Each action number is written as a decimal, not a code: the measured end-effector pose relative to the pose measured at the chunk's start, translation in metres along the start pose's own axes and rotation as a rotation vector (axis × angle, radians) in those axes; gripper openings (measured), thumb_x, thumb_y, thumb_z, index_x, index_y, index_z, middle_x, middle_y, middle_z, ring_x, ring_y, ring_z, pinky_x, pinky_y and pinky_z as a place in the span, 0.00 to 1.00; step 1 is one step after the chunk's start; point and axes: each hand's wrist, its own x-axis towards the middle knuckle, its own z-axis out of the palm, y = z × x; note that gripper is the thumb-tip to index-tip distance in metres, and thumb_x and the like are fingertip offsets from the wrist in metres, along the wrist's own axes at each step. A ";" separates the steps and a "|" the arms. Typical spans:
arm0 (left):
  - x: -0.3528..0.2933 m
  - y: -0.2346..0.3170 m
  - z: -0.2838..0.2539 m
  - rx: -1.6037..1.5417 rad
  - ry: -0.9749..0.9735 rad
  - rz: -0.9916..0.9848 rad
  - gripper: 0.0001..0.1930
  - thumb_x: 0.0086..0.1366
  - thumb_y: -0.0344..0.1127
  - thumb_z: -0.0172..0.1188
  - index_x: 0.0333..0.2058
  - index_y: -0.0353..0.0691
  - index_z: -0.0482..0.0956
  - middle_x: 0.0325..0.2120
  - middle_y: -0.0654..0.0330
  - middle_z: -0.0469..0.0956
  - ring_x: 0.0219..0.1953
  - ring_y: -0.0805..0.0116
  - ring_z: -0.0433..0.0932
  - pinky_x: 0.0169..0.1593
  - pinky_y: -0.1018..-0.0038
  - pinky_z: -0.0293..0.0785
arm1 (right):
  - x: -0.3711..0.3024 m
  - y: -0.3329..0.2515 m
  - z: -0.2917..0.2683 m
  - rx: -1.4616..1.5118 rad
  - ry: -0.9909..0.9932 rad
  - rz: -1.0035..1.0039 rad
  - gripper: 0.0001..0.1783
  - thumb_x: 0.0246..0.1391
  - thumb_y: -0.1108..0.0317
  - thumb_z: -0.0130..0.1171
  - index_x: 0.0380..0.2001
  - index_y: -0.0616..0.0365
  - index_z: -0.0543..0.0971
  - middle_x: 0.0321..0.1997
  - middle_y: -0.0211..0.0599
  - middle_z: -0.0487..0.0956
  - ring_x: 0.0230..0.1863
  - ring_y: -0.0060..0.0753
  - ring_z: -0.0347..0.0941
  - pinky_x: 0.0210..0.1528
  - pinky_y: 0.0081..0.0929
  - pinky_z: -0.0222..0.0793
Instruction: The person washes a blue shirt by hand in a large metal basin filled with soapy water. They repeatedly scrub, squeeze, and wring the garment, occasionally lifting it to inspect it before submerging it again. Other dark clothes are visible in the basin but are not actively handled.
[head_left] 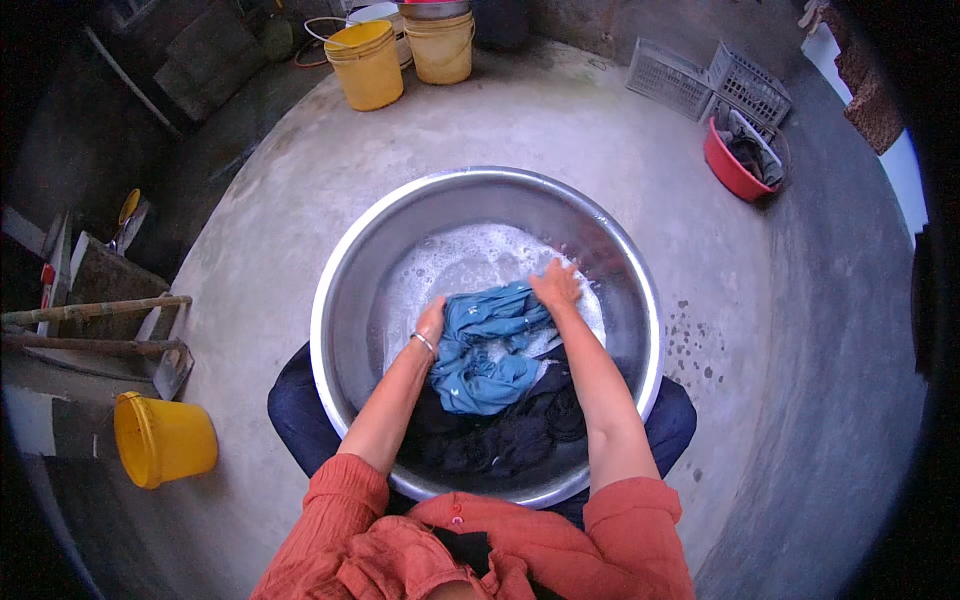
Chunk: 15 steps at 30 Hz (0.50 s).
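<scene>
Left hand (430, 318) against blue cloth's (487, 385) left side, fingers partly hidden; can't tell whether they're closed. My right hand (557, 285) is open, fingers loosely spread at its upper-right corner, reaching farther from me. Cloth lies between them, bunched, top edge rising rightward; most of it toward me, nearer my left. Dark clothes (500, 440) below, on my side of the metal basin (340, 260).

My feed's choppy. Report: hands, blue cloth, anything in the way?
Left hand at left edge of blue cloth, right hand at its upper right; grips unclear. Cloth bunched in soapy metal basin. Dark cloth crowding its near side.
</scene>
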 end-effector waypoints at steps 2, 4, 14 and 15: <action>-0.009 -0.001 0.017 -0.005 0.021 0.079 0.26 0.61 0.52 0.44 0.44 0.33 0.71 0.38 0.57 0.74 0.38 0.62 0.74 0.46 0.69 0.70 | -0.005 0.015 -0.005 0.030 0.111 -0.015 0.35 0.42 0.45 0.55 0.53 0.45 0.64 0.62 0.49 0.52 0.59 0.63 0.48 0.53 0.52 0.57; -0.052 0.015 0.068 0.099 0.123 0.176 0.29 0.61 0.58 0.43 0.47 0.36 0.69 0.41 0.57 0.73 0.42 0.63 0.73 0.49 0.68 0.68 | -0.028 0.014 0.002 -0.080 0.091 -0.098 0.34 0.41 0.44 0.56 0.52 0.42 0.66 0.61 0.49 0.53 0.58 0.62 0.49 0.53 0.52 0.57; -0.028 0.004 0.012 -0.307 -0.283 -0.038 0.23 0.61 0.54 0.47 0.42 0.38 0.72 0.39 0.56 0.74 0.40 0.65 0.73 0.46 0.67 0.70 | -0.179 -0.074 0.024 0.406 0.247 -1.003 0.11 0.36 0.59 0.59 0.25 0.52 0.76 0.43 0.42 0.68 0.40 0.50 0.67 0.37 0.42 0.67; -0.024 -0.003 0.012 -0.254 -0.223 -0.006 0.22 0.61 0.52 0.46 0.41 0.38 0.72 0.39 0.57 0.74 0.40 0.65 0.74 0.46 0.67 0.70 | -0.174 -0.071 0.029 0.410 0.244 -0.931 0.11 0.36 0.59 0.59 0.25 0.52 0.76 0.42 0.43 0.69 0.39 0.50 0.68 0.37 0.42 0.68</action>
